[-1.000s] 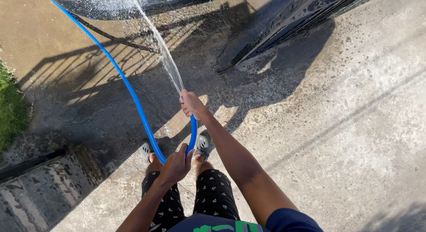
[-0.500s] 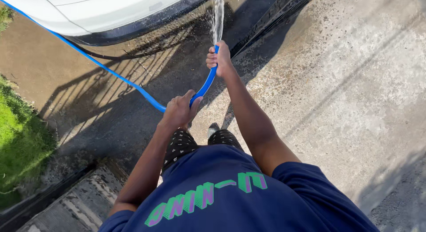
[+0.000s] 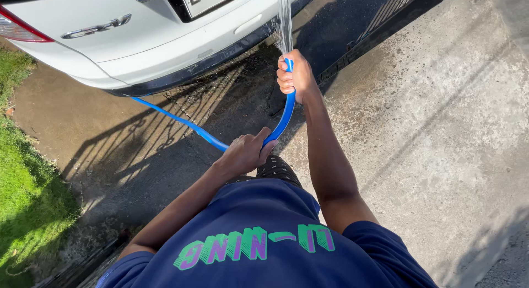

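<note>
My right hand (image 3: 295,76) grips the end of a blue garden hose (image 3: 285,116), thumb over the opening, and water (image 3: 284,20) sprays up and away toward the rear of a white car (image 3: 143,40). Lower down, my left hand (image 3: 245,153) holds the same hose where it bends. From there the hose runs left across the wet concrete and passes under the car's rear bumper. My dark blue shirt fills the bottom of the view.
Wet concrete (image 3: 165,133) lies in shadow below the car. Dry sunlit concrete (image 3: 441,128) spreads to the right. Grass (image 3: 22,178) borders the left edge. A dark metal gate rail (image 3: 380,20) runs along the top right.
The view has tilted up, showing more of the car's rear. Both hands moved slightly right with the hose, and the water still sprays toward the car.
</note>
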